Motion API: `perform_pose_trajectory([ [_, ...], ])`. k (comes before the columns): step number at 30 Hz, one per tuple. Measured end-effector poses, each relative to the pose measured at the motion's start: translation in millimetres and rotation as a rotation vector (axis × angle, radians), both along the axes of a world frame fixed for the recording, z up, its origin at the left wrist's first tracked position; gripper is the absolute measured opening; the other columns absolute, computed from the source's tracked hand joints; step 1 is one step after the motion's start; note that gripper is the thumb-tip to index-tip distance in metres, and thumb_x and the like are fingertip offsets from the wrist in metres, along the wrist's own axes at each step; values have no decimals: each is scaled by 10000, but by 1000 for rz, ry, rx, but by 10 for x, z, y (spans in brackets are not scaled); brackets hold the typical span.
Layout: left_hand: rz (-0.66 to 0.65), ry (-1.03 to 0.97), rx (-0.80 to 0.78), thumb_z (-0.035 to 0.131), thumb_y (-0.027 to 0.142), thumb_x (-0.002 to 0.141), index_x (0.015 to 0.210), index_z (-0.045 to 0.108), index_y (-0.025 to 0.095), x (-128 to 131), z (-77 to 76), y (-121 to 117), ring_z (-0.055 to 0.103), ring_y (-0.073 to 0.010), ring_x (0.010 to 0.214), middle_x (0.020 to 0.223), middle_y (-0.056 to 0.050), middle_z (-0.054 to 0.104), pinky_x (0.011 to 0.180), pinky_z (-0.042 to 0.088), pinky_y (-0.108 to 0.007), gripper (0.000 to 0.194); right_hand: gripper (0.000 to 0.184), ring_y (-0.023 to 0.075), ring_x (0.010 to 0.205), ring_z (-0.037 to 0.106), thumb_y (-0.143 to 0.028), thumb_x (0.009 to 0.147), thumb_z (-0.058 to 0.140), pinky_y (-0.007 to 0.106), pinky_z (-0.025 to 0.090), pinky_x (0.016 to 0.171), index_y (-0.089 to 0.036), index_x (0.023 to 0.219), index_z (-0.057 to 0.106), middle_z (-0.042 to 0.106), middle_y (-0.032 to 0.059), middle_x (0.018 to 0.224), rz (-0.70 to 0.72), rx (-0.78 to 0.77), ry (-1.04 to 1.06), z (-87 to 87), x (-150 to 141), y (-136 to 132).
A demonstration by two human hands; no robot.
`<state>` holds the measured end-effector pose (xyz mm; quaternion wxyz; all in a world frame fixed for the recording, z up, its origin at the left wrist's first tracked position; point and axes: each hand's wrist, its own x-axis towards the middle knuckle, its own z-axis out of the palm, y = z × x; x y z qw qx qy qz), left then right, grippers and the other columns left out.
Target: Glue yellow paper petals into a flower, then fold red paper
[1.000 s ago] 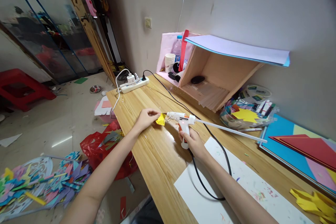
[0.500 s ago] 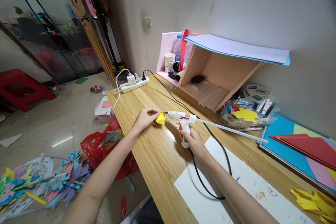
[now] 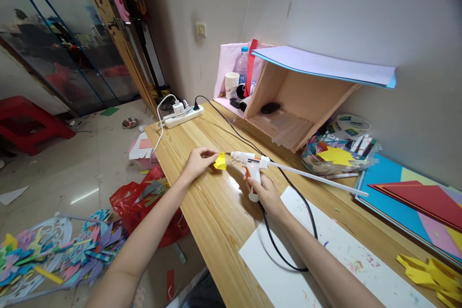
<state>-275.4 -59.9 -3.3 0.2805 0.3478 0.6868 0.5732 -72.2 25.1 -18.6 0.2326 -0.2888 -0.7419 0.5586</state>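
Observation:
Between the thumb and fingers of my left hand (image 3: pixel 198 164) is a small folded piece of yellow paper (image 3: pixel 220 161), held above the wooden table (image 3: pixel 212 211). My right hand (image 3: pixel 268 195) is wrapped around the handle of a white hot glue gun (image 3: pixel 253 162). Its nozzle points left and sits at the yellow paper; I cannot tell if it touches. A long clear glue stick (image 3: pixel 321 178) juts from the back of the gun. The gun's black cord (image 3: pixel 311 207) loops down beside my right forearm.
White paper (image 3: pixel 252 255) lies under my right arm. Folded yellow paper pieces (image 3: pixel 426 272) sit at the lower right, near coloured sheets (image 3: pixel 384 183). Behind stand a cardboard box (image 3: pixel 306 91) and a tub of markers (image 3: pixel 325 166). A power strip (image 3: pixel 185 116) lies at the far left corner.
The view has shifted very slightly. Both hands, the yellow paper and the glue gun keep nearly the same places.

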Motion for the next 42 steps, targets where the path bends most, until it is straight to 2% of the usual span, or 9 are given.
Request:
perform_pose_trajectory([
  [7,35,-66,0,677,336,624,779,670,110,-8,-1,-11,616,-145,590,711,-65,686,545,489,-238,275,277,160,638,526,-397,807,427,264,397,619,-154,839,557,575,22,695,12,149,-15,41,-71,160],
  [12,96,-127,33,711,348,596,783,682,113,-33,-7,-15,605,-128,560,658,-47,676,523,482,-220,301,247,171,629,530,-348,785,439,265,378,606,-160,891,558,588,21,708,26,425,-105,92,-393,446],
  [17,152,-146,110,742,341,557,769,697,124,-35,0,-19,610,-119,578,701,-50,693,556,489,-217,306,219,206,759,554,-290,777,426,295,394,686,-172,903,560,626,57,845,47,555,-151,75,-638,608],
  [21,173,-152,149,750,331,553,770,700,125,57,19,-50,619,-121,582,711,-57,700,588,505,-227,303,266,230,868,536,-307,776,469,329,393,768,-173,991,549,619,81,950,72,589,-171,124,-575,556],
  [24,178,-153,165,741,335,573,789,696,115,182,44,-89,634,-136,601,747,-75,704,626,525,-256,311,355,269,941,491,-368,752,525,396,369,831,-152,1033,531,581,122,1003,-95,591,-214,171,-369,334],
  [27,183,-127,193,728,337,594,799,694,111,324,65,-131,646,-155,639,773,-86,703,667,537,-287,307,345,276,1010,450,-385,798,462,423,350,864,-129,1023,513,533,152,1047,-373,447,-158,197,-126,16],
  [32,151,-24,247,686,321,654,802,697,131,535,86,-203,640,-166,746,848,-77,684,697,540,-289,241,350,122,602,521,-486,789,475,265,419,563,-164,886,570,593,40,795,-12,-246,97,228,45,-263],
  [34,119,34,255,668,309,678,807,701,143,593,100,-226,632,-164,766,860,-72,673,692,537,-279,213,351,99,577,518,-484,736,558,241,414,540,-154,849,603,600,28,767,54,-404,176,228,36,-252],
  [42,35,290,281,624,252,732,817,713,187,668,136,-243,618,-168,832,872,-75,679,759,502,-290,139,302,93,568,541,-410,625,696,241,445,567,-134,738,648,647,38,707,-7,-559,235,126,9,-202],
])
